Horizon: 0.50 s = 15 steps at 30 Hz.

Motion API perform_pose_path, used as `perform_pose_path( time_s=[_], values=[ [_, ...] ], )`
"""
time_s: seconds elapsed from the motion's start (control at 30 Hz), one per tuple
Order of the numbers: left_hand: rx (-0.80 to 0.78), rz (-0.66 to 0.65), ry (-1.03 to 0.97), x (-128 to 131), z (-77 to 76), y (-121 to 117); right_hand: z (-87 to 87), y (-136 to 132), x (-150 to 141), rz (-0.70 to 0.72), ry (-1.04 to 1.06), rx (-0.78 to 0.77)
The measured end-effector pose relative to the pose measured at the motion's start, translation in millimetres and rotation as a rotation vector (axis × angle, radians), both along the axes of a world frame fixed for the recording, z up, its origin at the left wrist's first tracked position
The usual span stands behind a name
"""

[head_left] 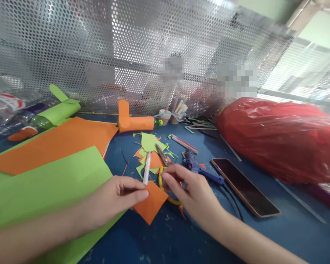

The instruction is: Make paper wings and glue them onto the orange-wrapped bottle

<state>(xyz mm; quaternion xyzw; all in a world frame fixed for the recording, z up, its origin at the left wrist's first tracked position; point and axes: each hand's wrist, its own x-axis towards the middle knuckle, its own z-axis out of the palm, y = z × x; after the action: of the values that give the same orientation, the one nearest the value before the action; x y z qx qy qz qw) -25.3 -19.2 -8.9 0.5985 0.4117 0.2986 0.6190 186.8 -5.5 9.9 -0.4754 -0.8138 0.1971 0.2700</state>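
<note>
My left hand (128,192) pinches the left corner of a small orange paper square (151,205) between thumb and fingers. To its right, my right hand (194,185) is curled over the yellow handles of the scissors (162,156), thumb and forefinger drawn together. Whether those fingertips hold anything is hidden. The scissors' blades point away, over green and orange paper scraps (154,161). A white marker (147,168) lies just beyond my left fingertips. Close beyond my right hand is a blue glue gun (203,170) with a black cord.
Large green (57,183) and orange sheets (63,143) cover the left. Paper-wrapped bottles, one orange (137,124) and one green (57,113), lie at the back beside pen cups (165,115). A phone (244,187) and red plastic bag (280,139) occupy the right. Perforated metal panels (137,44) stand behind.
</note>
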Motion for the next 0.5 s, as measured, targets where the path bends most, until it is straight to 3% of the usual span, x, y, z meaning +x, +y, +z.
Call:
perform_pose_path(
  time_s=[0.07,0.17,0.4,0.5],
  values=[
    [-0.021,0.052,-0.026,-0.8,1.7,1.3,1.1,9.1,6.5,-0.126,-0.297,0.179],
    [-0.066,0.094,-0.076,-1.5,0.3,3.9,-0.6,19.0,13.3,-0.252,-0.638,0.209],
    [-0.139,0.219,-0.114,-2.1,-1.1,11.5,-4.6,15.1,7.8,-0.268,-0.705,0.128],
    [-0.1,0.243,-0.107,-4.5,-0.1,12.9,-6.3,12.4,5.0,-0.294,-0.689,0.091]
  ],
)
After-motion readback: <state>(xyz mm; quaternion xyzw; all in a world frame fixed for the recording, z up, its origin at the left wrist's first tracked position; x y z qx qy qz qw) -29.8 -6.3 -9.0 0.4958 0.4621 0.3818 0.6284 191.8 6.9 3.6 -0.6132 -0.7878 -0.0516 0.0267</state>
